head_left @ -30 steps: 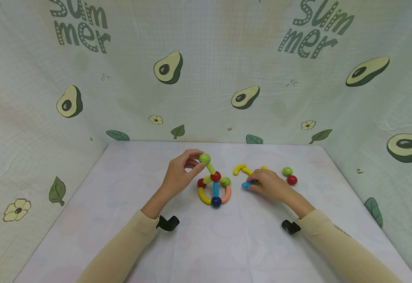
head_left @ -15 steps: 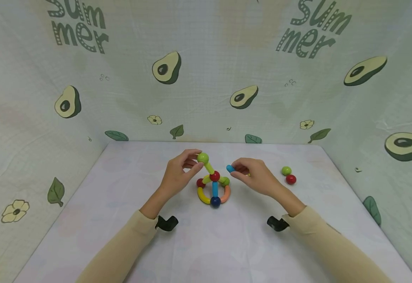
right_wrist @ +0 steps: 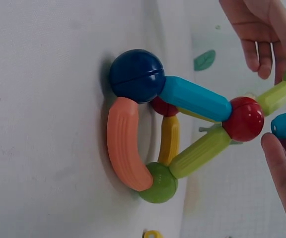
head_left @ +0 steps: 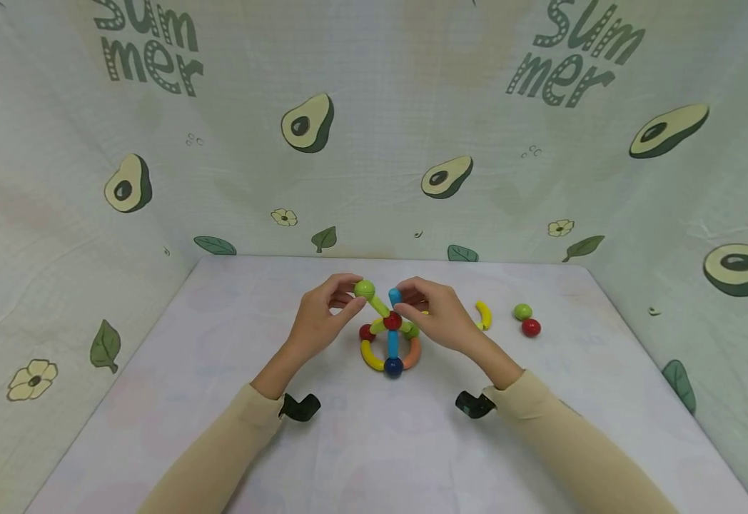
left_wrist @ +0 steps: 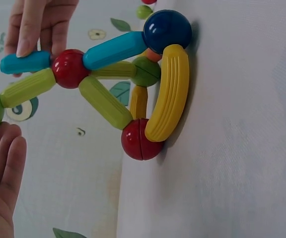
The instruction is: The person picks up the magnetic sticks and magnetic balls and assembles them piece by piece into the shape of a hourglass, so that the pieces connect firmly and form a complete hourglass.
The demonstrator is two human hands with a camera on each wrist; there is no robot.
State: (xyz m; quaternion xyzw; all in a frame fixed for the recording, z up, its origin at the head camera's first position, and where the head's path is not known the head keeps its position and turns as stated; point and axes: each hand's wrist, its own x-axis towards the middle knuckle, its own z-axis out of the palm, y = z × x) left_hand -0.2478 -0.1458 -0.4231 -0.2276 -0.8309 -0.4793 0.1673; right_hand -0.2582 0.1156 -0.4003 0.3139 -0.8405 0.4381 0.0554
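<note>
A toy frame of magnetic sticks and balls stands on the table, with a dark blue ball (head_left: 393,367), a yellow curved stick (left_wrist: 172,91) and a salmon curved stick (right_wrist: 125,144) in its base ring. Straight sticks lean up to a red ball (head_left: 392,320) on top. From there a light green stick (left_wrist: 29,88) slants up to a green ball (head_left: 364,288), which my left hand (head_left: 324,312) pinches. My right hand (head_left: 438,314) pinches a blue stick (head_left: 395,295) above the red ball; a small gap between them shows in the right wrist view.
Yellow curved sticks (head_left: 484,315) lie to the right of the frame, partly hidden by the right hand. A loose green ball (head_left: 522,312) and a loose red ball (head_left: 531,328) sit farther right. Printed cloth walls (head_left: 374,214) stand behind and at both sides.
My right hand has lifted the blue stick from the table and carried it left to the top red ball. The left hand stays at the green ball, which has tilted slightly left.
</note>
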